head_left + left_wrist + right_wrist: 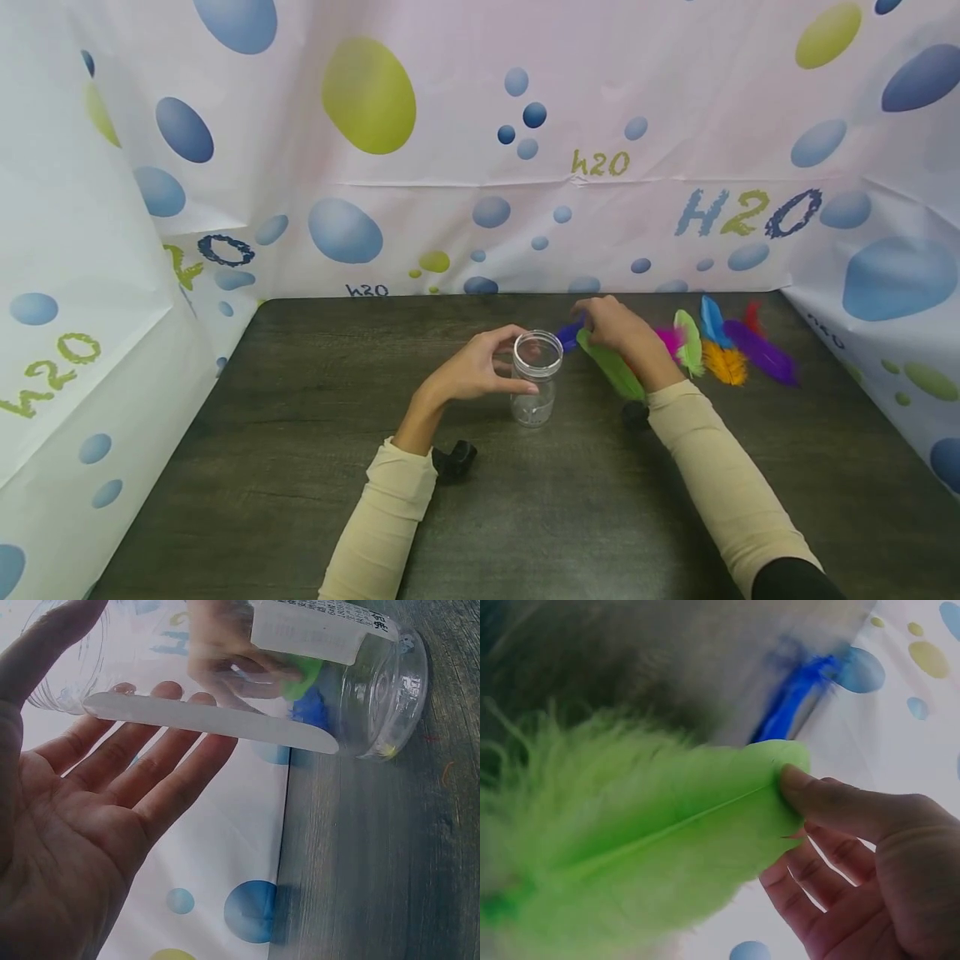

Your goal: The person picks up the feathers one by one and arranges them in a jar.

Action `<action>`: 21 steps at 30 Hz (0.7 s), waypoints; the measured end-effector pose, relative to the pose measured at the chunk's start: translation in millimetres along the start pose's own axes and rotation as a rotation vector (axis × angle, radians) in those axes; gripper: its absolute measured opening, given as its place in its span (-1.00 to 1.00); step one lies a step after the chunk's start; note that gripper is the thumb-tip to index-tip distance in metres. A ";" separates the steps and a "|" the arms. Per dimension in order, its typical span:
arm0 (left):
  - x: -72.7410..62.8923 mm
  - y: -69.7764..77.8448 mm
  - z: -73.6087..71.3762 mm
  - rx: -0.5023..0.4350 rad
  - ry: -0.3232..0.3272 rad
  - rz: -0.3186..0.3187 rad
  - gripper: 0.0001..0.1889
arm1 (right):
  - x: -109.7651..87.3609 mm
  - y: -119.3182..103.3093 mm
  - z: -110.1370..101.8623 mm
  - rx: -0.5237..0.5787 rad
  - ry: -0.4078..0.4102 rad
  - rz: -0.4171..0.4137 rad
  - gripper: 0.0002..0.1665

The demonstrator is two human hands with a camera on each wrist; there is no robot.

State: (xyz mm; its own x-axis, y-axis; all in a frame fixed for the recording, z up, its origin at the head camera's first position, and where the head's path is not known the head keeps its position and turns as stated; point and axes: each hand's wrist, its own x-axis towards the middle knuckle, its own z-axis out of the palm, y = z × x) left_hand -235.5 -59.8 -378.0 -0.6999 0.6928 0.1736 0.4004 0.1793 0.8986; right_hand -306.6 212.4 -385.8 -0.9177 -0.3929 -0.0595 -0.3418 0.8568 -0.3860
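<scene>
The left hand [478, 367] grips a jar [533, 407]; the right hand [619, 327] pinches a green feather [613, 367] by its tip, near a blue feather [569, 336].

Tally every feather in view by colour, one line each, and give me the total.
Green feathers: 2
Blue feathers: 2
Pink feather: 1
Purple feather: 1
Orange feather: 1
Red feather: 1
Total: 8
</scene>
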 end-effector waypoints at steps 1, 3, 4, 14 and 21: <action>0.1 -0.1 0.0 0.001 0.000 0.001 -0.34 | -0.9 -0.2 -1.2 0.009 0.011 -0.005 -0.37; 0.3 -0.1 -0.1 0.002 0.000 0.002 -0.33 | -3.7 -0.4 -4.2 0.026 0.032 -0.031 -0.40; 0.3 -0.1 -0.1 0.002 -0.001 0.001 -0.33 | -5.2 -0.4 -5.7 0.033 0.045 -0.048 -0.42; -0.3 -0.4 -0.1 0.006 -0.010 0.000 -0.33 | -28.7 -18.8 -34.8 0.137 0.140 -0.045 -0.43; 0.6 -0.4 -0.2 0.002 -0.011 0.007 -0.32 | -48.2 -38.6 -57.4 0.170 0.322 -0.065 -0.46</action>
State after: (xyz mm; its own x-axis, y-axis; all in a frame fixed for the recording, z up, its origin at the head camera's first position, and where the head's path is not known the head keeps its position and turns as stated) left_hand -236.2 -59.6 -378.2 -0.6905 0.7018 0.1752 0.4064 0.1760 0.8966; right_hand -260.9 217.4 -315.2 -0.9211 -0.2963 0.2526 -0.3878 0.7550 -0.5288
